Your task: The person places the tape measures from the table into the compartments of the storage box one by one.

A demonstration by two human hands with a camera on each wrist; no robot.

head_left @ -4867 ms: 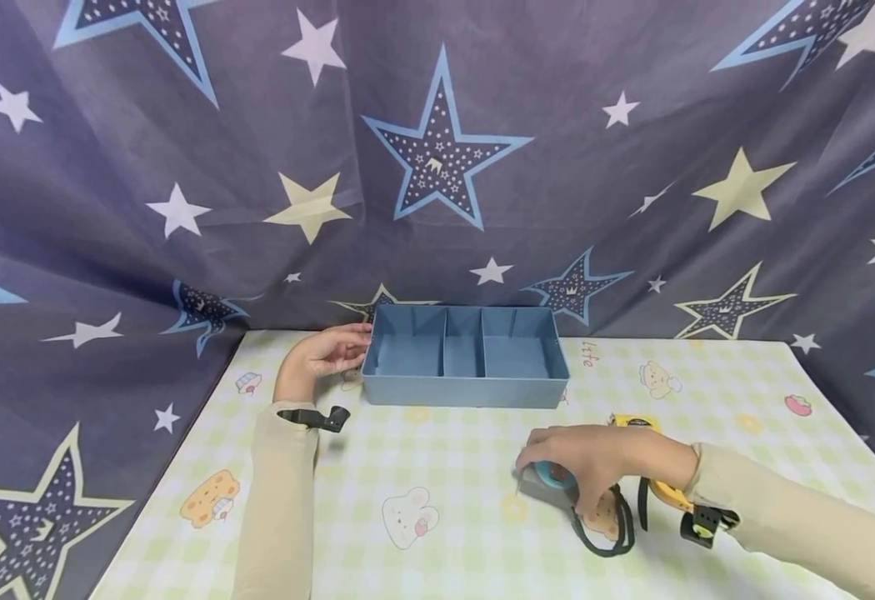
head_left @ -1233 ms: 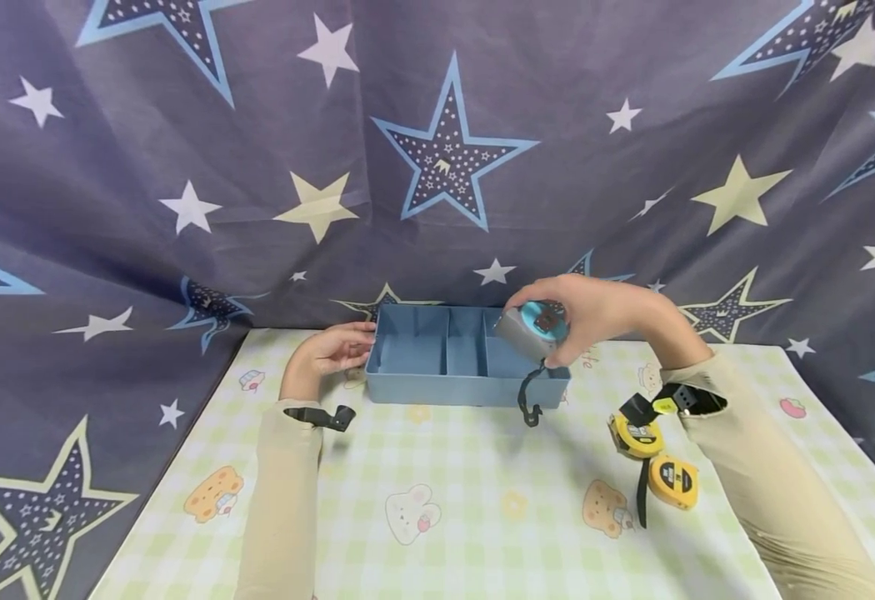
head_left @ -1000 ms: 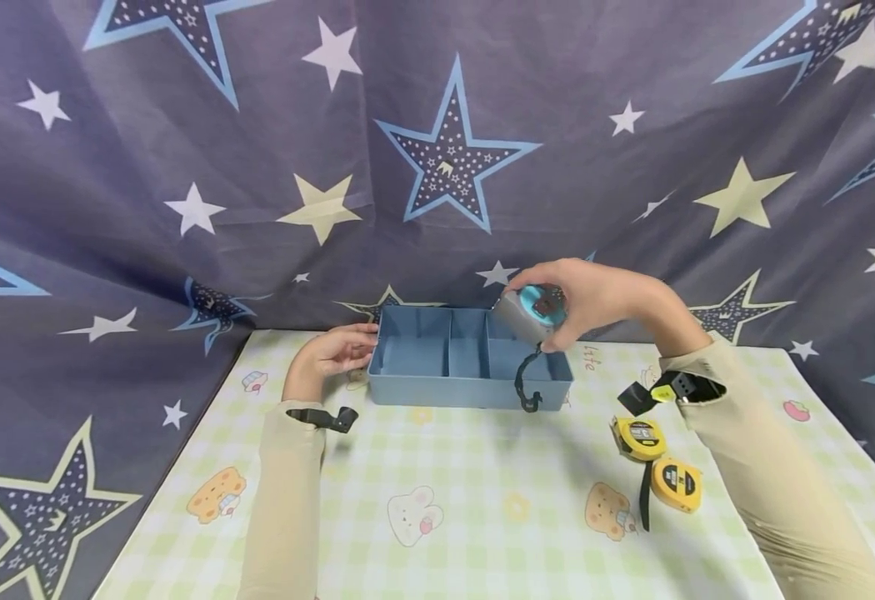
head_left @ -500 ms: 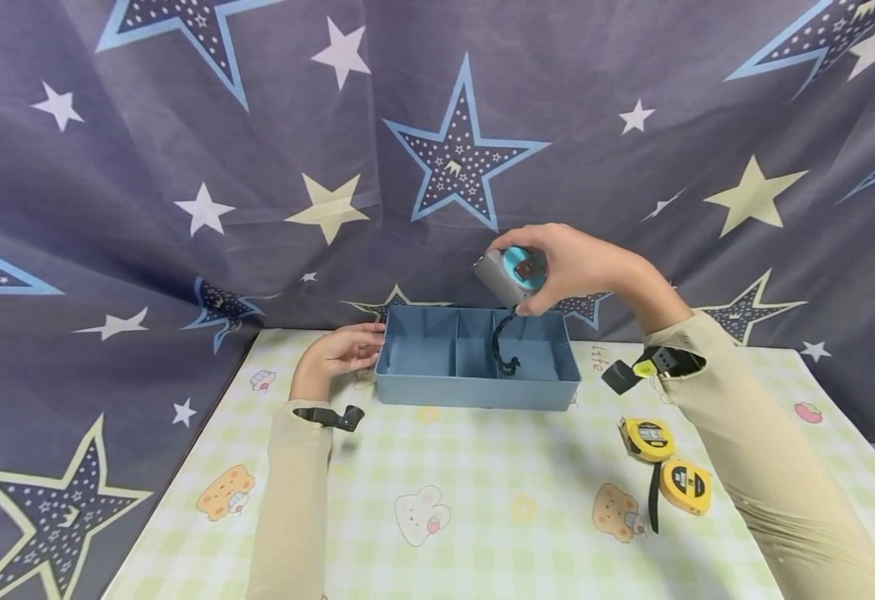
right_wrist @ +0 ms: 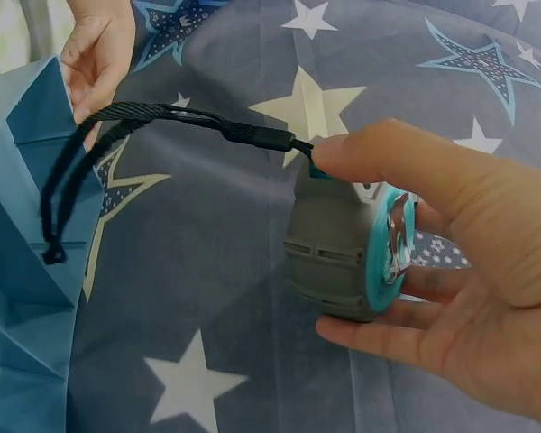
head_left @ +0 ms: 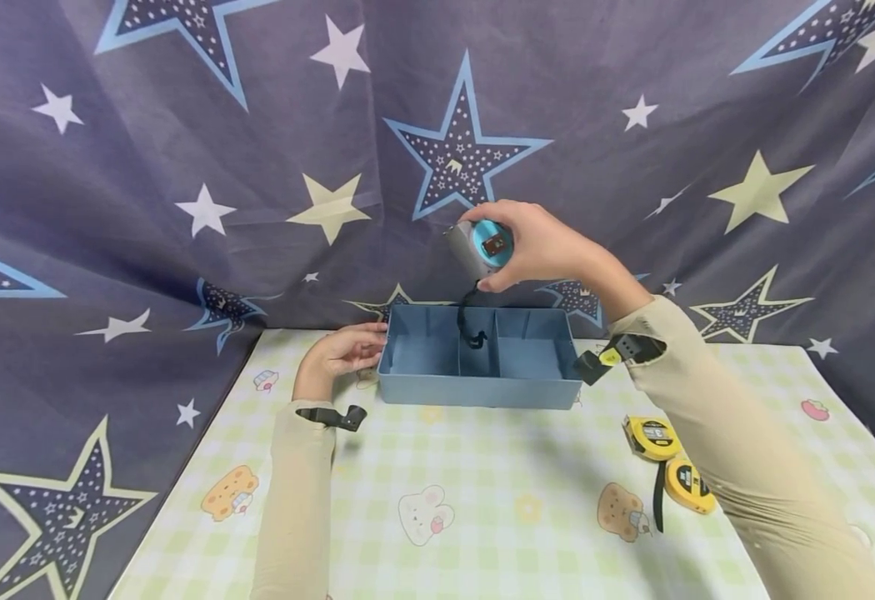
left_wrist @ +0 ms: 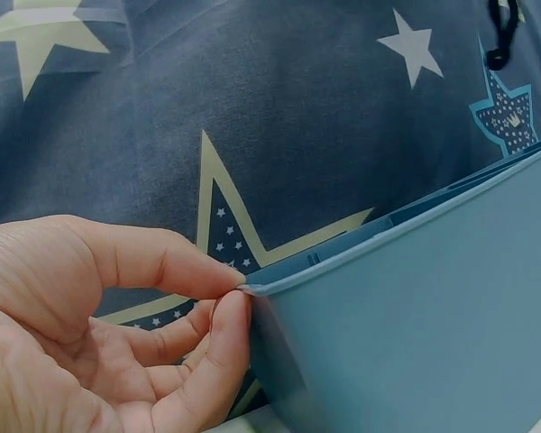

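My right hand (head_left: 531,246) grips a grey and turquoise tape measure (right_wrist: 334,244) between thumb and fingers. It is held in the air above the blue divided box (head_left: 482,393), against the star-patterned curtain behind. A black wrist strap (right_wrist: 153,113) dangles from the tape measure, over the narrow middle compartment in the head view. At the box's left end, my left hand (head_left: 343,354) pinches the rim corner between thumb and forefinger, as the left wrist view shows. The box sits upright on the table with three compartments, and I see nothing lying in them.
Two yellow tape measures (head_left: 652,438) lie side by side on the right of the table, one with a black strap (head_left: 658,497). A checked green and white cloth (head_left: 475,467) covers the table. The starry curtain (head_left: 422,100) hangs right behind the box.
My right hand has picked the grey tape measure off the table, carried it over the box's right compartment, then higher and leftward. My left hand stays on the box's left end.
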